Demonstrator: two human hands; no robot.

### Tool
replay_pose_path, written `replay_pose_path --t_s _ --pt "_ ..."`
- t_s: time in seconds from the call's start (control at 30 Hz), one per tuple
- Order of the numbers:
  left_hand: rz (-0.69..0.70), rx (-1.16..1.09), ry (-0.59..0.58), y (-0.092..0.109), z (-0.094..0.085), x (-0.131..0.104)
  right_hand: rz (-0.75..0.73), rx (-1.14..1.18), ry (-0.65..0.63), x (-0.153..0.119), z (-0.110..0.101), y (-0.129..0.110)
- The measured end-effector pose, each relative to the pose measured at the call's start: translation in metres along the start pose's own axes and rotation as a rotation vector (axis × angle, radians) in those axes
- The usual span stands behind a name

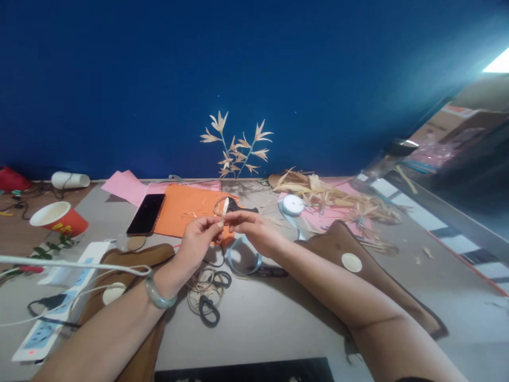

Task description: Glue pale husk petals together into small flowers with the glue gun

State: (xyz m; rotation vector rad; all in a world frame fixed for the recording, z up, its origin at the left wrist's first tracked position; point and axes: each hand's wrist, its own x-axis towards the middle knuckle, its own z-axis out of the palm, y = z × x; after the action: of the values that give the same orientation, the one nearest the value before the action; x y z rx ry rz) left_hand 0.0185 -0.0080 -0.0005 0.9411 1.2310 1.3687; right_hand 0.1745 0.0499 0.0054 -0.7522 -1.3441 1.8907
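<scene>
Thumb and fingers of my left hand [201,233] pinch the base of a pale, pointed piece of dried husk [226,206], which stands upright. My right hand [252,227] comes in from the other side, its fingers closed with the tips at the base of the husk piece; what they grip is hidden. A loop of light blue ribbon [260,262] hangs below my right hand. The ribbon roll [293,205] lies behind it to the right. Black-handled scissors [209,311] lie below my hands beside a coil of thin cord.
Husk flowers on stems [238,156] stand against the blue wall. Loose dried husks [318,188] are at the back right. Orange paper [173,209], a phone [146,214], a red paper cup [59,218], and a power strip [59,302] are on the left. Brown cushions [382,276] lie under both forearms.
</scene>
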Motion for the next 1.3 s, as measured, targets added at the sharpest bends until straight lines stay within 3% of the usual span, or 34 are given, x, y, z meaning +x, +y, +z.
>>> replay_pose_path --t_s 0.43,0.67,0.83,1.03,1.17,1.3 --pt "0.003 0.005 -0.010 0.001 -0.001 0.000 -0.002 -0.028 -0.024 0.000 0.000 -0.001" --pt "0.057 -0.069 0.127 0.002 -0.004 0.006 -0.124 -0.104 0.170 0.002 0.000 -0.003" --pt "0.024 -0.113 0.147 0.004 -0.007 0.009 -0.156 -0.168 0.255 0.007 -0.006 0.003" --pt "0.033 -0.147 0.155 0.001 -0.009 0.011 -0.350 -0.298 0.381 0.009 -0.009 0.005" --pt "0.054 -0.148 0.170 -0.001 -0.010 0.013 -0.410 -0.408 0.361 0.011 -0.013 0.010" --pt "0.075 -0.139 0.178 -0.001 -0.012 0.015 -0.515 -0.663 0.223 0.014 -0.019 0.017"
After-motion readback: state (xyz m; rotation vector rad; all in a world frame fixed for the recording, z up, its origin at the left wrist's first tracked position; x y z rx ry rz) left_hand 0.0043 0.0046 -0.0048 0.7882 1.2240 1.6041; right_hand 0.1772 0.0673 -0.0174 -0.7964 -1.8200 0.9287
